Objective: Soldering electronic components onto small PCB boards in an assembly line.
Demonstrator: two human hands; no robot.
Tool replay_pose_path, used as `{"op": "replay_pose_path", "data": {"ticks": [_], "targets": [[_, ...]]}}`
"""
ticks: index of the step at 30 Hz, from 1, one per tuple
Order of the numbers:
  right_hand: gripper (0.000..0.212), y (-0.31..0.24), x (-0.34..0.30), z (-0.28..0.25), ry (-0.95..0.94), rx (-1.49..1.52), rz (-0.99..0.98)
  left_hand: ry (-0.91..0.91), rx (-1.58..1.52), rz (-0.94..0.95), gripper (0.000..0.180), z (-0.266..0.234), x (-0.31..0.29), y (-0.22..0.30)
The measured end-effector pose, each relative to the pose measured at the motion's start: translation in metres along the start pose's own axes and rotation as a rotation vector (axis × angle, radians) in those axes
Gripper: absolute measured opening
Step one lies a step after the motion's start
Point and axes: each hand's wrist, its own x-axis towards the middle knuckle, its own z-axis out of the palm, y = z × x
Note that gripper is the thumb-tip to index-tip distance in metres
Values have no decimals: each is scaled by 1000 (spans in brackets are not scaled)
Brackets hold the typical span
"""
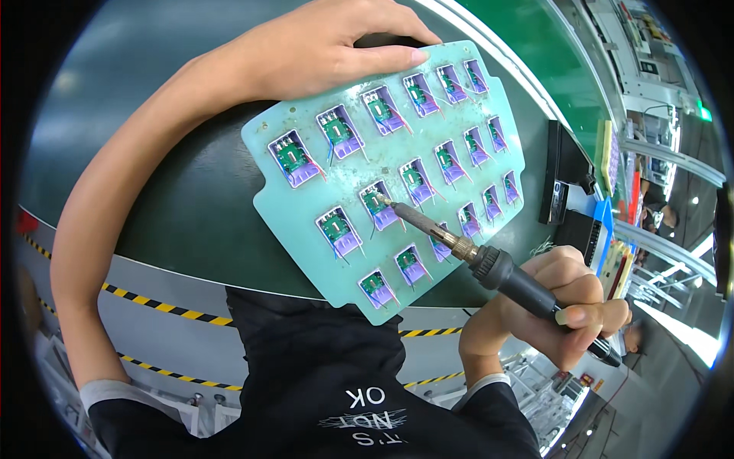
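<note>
A pale green plate (294, 218) lies tilted in front of me over the dark table. Its rows of rectangular pockets hold purple cases with small green circuit boards and thin red and blue wires. My left hand (329, 53) grips the far edge of this plate, thumb along the rim and the other fingers partly hidden behind it. In my right hand (562, 306) is a soldering iron (520, 287) with a black handle, held like a pen. Its tip touches or hovers just over a circuit board (373, 200) in the middle row; I cannot tell which.
The dark green table (191, 222) curves round in front of my body. To the right of the plate stand a black device (562, 172) and a blue item (604, 218). Yellow-black tape (164, 306) marks the floor. Other people appear far right.
</note>
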Motion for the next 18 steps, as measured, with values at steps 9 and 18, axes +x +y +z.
{"op": "replay_pose_path", "data": {"ticks": [9,18], "targets": [[13,0,1,0,-55,4,-18,12,-7,2,34,1,1,2],[12,-2,1,4,-70,-48,-4,5,10,-21,35,-1,0,5]]}}
